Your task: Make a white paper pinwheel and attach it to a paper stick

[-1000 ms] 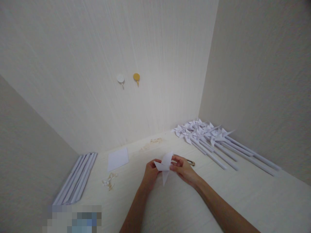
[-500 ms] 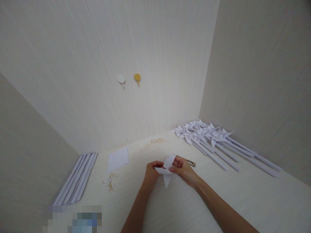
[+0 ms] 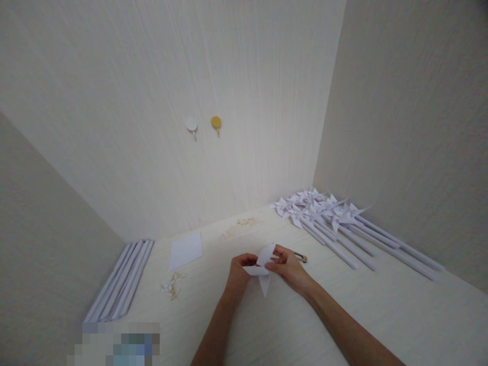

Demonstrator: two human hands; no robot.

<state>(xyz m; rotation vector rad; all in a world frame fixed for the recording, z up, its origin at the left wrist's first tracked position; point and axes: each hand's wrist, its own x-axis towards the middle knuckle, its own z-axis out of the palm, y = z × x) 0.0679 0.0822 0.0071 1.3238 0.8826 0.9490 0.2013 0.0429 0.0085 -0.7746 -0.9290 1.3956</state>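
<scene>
A white paper pinwheel (image 3: 264, 284) is held up between my two hands above the table, its blades curled and pointed. From the left, my left hand (image 3: 242, 265) has its fingers closed on the back of the paper, partly hidden by a blade. On the other side, my right hand (image 3: 285, 264) pinches the pinwheel near its middle with thumb and fingers. Just behind the right hand lies a wooden-handled utility knife or similar tool (image 3: 301, 257), partly covered by that hand.
Finished pinwheels on paper sticks (image 3: 337, 216) lie in a pile at the right. At the left are several rolled white paper sticks (image 3: 120, 282), a paper sheet (image 3: 186, 250) and a heap of small pale bits (image 3: 174, 285). More tiny bits (image 3: 247, 221) lie near the wall, below two hooks (image 3: 216, 122).
The pinwheel's lower blade has swung slightly to the right and its left blade has tipped a little. Both hands keep almost the same place and grip.
</scene>
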